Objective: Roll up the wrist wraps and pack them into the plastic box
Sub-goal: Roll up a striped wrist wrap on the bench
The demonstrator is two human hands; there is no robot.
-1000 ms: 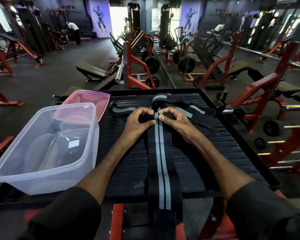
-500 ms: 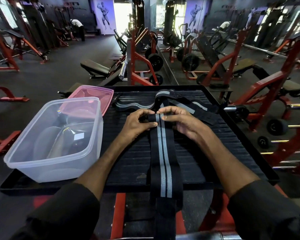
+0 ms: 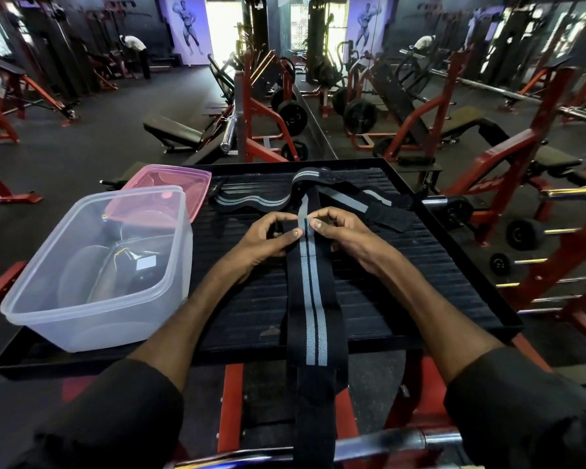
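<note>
A long black wrist wrap (image 3: 312,299) with two grey stripes lies lengthwise down the middle of the black ribbed platform (image 3: 420,282) and hangs over its near edge. My left hand (image 3: 268,236) and my right hand (image 3: 342,231) pinch its far end from either side, thumbs on top of the fold. More black-and-grey wraps (image 3: 251,199) lie tangled behind my hands. A clear plastic box (image 3: 92,299) stands at the platform's left.
The box's pink lid (image 3: 170,177) lies behind the box. Red gym machines, benches and weight plates surround the platform. A chrome bar (image 3: 369,445) crosses just below the near edge. A person bends over at the far left.
The view has shifted slightly. Both hands stay at the wrap's far end, with their thumbs a little further apart on the fold.
</note>
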